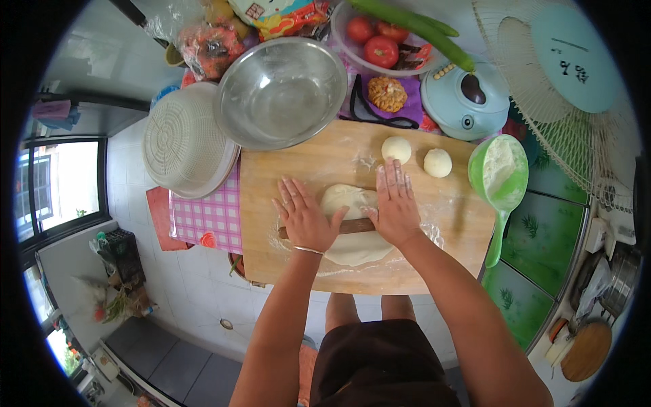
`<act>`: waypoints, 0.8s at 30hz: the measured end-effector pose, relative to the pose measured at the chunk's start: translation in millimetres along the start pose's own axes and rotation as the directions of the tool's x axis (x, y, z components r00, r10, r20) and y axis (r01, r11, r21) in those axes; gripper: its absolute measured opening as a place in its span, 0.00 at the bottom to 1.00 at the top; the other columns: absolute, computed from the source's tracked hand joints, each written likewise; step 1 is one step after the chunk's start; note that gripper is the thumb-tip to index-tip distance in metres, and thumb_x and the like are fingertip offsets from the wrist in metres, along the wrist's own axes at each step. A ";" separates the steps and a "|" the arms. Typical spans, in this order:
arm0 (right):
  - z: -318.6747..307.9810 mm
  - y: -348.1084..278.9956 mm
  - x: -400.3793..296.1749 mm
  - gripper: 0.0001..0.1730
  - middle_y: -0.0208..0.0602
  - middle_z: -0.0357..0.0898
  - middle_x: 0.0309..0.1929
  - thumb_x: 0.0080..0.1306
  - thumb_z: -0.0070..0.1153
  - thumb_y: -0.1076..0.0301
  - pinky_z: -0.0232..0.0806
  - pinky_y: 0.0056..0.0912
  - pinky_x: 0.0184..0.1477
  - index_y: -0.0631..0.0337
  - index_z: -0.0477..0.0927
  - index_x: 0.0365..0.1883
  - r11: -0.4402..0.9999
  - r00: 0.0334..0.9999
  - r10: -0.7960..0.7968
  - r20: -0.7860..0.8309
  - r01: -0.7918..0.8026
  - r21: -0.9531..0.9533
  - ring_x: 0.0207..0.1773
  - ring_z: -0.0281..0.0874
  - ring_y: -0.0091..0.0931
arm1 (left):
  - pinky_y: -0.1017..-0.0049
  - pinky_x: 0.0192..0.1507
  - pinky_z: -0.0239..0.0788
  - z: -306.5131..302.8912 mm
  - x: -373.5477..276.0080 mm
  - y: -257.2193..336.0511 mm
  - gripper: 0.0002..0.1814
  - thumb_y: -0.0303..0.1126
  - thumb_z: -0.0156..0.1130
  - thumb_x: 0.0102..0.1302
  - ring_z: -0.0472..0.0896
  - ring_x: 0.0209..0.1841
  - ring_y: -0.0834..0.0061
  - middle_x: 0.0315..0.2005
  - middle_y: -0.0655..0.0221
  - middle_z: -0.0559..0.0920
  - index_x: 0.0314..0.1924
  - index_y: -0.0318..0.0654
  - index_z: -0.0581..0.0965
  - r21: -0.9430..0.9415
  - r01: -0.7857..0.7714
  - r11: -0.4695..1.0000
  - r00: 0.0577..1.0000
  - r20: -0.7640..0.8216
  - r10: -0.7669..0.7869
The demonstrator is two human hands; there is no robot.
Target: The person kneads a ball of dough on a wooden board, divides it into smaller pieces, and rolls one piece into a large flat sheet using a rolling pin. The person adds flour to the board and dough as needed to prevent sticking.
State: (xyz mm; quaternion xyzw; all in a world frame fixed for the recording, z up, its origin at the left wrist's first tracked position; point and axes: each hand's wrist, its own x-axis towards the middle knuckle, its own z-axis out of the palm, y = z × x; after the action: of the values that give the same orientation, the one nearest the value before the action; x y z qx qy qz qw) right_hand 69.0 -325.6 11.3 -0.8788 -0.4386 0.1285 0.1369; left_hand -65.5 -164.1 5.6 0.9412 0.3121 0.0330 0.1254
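A flattened piece of dough (358, 249) lies on a floured wooden board (285, 163) in front of me. Across it runs a dark wooden rolling pin (356, 227). My left hand (307, 219) lies palm down over the pin's left part, fingers stretched forward and the thumb on the dough. Over the right part is my right hand (396, 208), also flat, its fingers extended and not wrapped around the wood. Its fingertips reach the near side of a round dough ball (396, 148); whether they touch it is unclear. A second dough ball (437, 163) sits further right.
A green scoop of flour (498, 178) rests at the board's right edge. Behind stand a steel bowl (279, 96), a plastic bowl of tomatoes (342, 30) and a blue lidded container (447, 102). A white mesh basket (178, 140) is at left, a mesh-covered fan (564, 117) at right.
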 end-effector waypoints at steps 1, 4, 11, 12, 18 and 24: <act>5.6 3.6 -3.7 0.53 0.60 0.46 0.81 0.66 0.61 0.47 0.44 0.58 0.79 0.72 0.52 0.77 1.000 1.000 -0.014 0.005 0.014 -0.003 0.82 0.45 0.54 | 0.39 0.74 0.40 -0.2 -0.8 1.2 0.60 0.65 0.61 0.61 0.51 0.77 0.35 0.74 0.32 0.54 0.73 0.16 0.54 0.012 0.006 1.000 1.000 0.015 -0.007; 28.0 3.2 -73.8 0.47 0.58 0.52 0.79 0.68 0.57 0.48 0.46 0.55 0.79 0.71 0.58 0.75 0.996 0.999 -0.032 0.034 0.029 0.088 0.81 0.50 0.50 | 0.38 0.74 0.39 -0.3 -59.5 1.2 0.60 0.63 0.62 0.61 0.50 0.78 0.34 0.74 0.30 0.53 0.73 0.16 0.54 -0.077 -0.037 0.996 0.999 0.035 0.039; 19.8 -4.8 -59.9 0.49 0.57 0.53 0.79 0.66 0.57 0.43 0.49 0.53 0.78 0.69 0.59 0.75 0.997 0.996 -0.070 0.055 0.068 0.031 0.81 0.51 0.48 | 0.36 0.74 0.37 14.0 -75.0 -14.4 0.61 0.72 0.49 0.64 0.51 0.78 0.36 0.75 0.32 0.53 0.74 0.17 0.53 -0.025 0.012 1.000 0.993 0.121 -0.009; 18.1 -6.3 -24.0 0.51 0.56 0.49 0.80 0.65 0.60 0.45 0.47 0.52 0.79 0.69 0.56 0.76 0.997 0.997 -0.077 -0.031 0.078 0.029 0.82 0.47 0.48 | 0.37 0.74 0.37 10.5 -39.4 -16.8 0.61 0.70 0.51 0.64 0.50 0.78 0.37 0.75 0.32 0.52 0.74 0.17 0.53 0.066 0.040 0.997 0.994 0.095 -0.046; 15.6 -9.6 -30.9 0.52 0.60 0.50 0.80 0.64 0.61 0.45 0.45 0.55 0.79 0.71 0.56 0.76 0.994 0.999 -0.049 0.007 0.048 0.096 0.81 0.50 0.49 | 0.36 0.75 0.36 1.6 -51.4 -15.8 0.59 0.67 0.57 0.62 0.47 0.79 0.38 0.76 0.33 0.50 0.73 0.17 0.55 0.071 0.059 0.996 0.994 0.086 -0.065; 24.6 -2.0 -129.8 0.49 0.59 0.53 0.79 0.64 0.60 0.48 0.46 0.56 0.79 0.71 0.60 0.75 0.991 0.992 -0.108 0.071 0.102 0.086 0.81 0.51 0.50 | 0.35 0.74 0.29 9.1 -159.4 -5.6 0.59 0.73 0.46 0.65 0.48 0.80 0.39 0.77 0.38 0.52 0.74 0.20 0.55 -0.030 0.004 1.000 0.978 0.206 0.003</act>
State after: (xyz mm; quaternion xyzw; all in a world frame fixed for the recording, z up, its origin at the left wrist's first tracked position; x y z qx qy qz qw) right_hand -16.6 -426.0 2.9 -0.8426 -0.4836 0.1720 0.1627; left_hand -195.5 -256.7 -2.1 0.9374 0.2971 -0.0602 0.1712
